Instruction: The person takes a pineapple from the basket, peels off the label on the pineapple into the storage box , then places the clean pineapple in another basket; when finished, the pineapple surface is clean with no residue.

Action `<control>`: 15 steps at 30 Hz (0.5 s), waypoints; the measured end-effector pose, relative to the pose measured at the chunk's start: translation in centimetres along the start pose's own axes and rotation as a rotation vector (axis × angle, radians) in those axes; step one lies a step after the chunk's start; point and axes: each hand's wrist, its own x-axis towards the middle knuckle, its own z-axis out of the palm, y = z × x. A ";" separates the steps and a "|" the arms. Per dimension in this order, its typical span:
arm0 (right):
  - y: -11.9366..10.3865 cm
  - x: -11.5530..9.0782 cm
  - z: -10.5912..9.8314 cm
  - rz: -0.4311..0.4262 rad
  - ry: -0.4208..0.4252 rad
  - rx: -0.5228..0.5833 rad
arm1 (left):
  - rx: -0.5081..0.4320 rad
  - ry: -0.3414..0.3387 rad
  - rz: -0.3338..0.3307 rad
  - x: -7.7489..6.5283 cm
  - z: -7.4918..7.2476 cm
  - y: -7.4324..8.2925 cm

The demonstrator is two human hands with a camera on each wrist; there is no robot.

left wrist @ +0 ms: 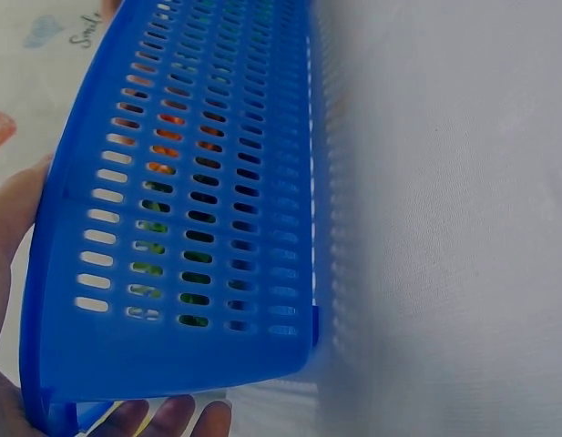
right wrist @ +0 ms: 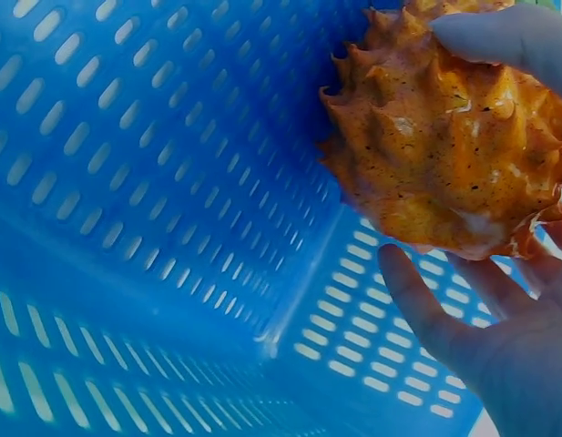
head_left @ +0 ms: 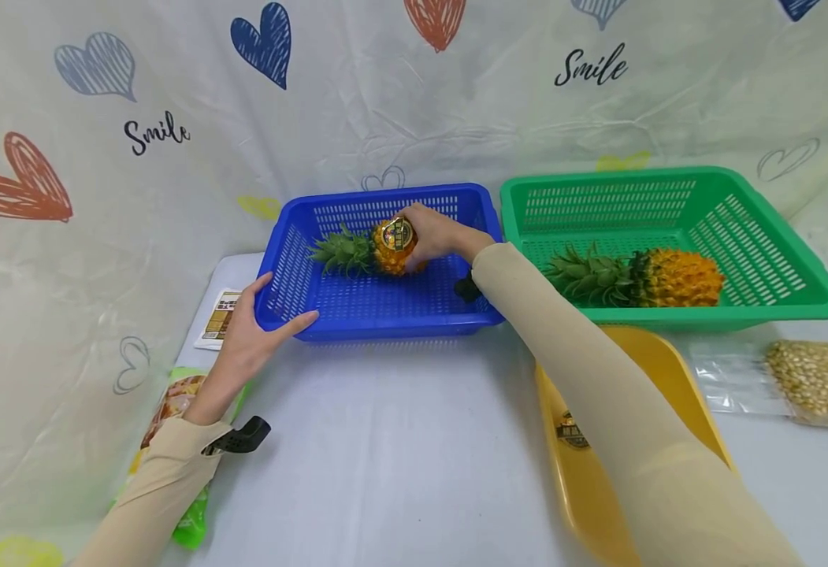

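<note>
A small orange pineapple with a green leafy crown lies sideways in the blue basket, its crown to the left. My right hand holds it from above by its base end, thumb and fingers spread round the fruit. A round black and gold label shows on its upper side. In the right wrist view the spiky base sits between thumb and fingers. With my left hand I grip the basket's front left corner, thumb over the rim; in the left wrist view fingertips curl past the basket's end.
A green basket with another pineapple stands close on the right. My right forearm crosses over a yellow tray holding a similar label. Bagged grains lie far right. A white packet and green packet lie left.
</note>
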 end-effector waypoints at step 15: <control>0.8 0.6 0.0 -0.091 0.018 -0.037 | -0.005 0.000 -0.012 0.0 0.0 0.0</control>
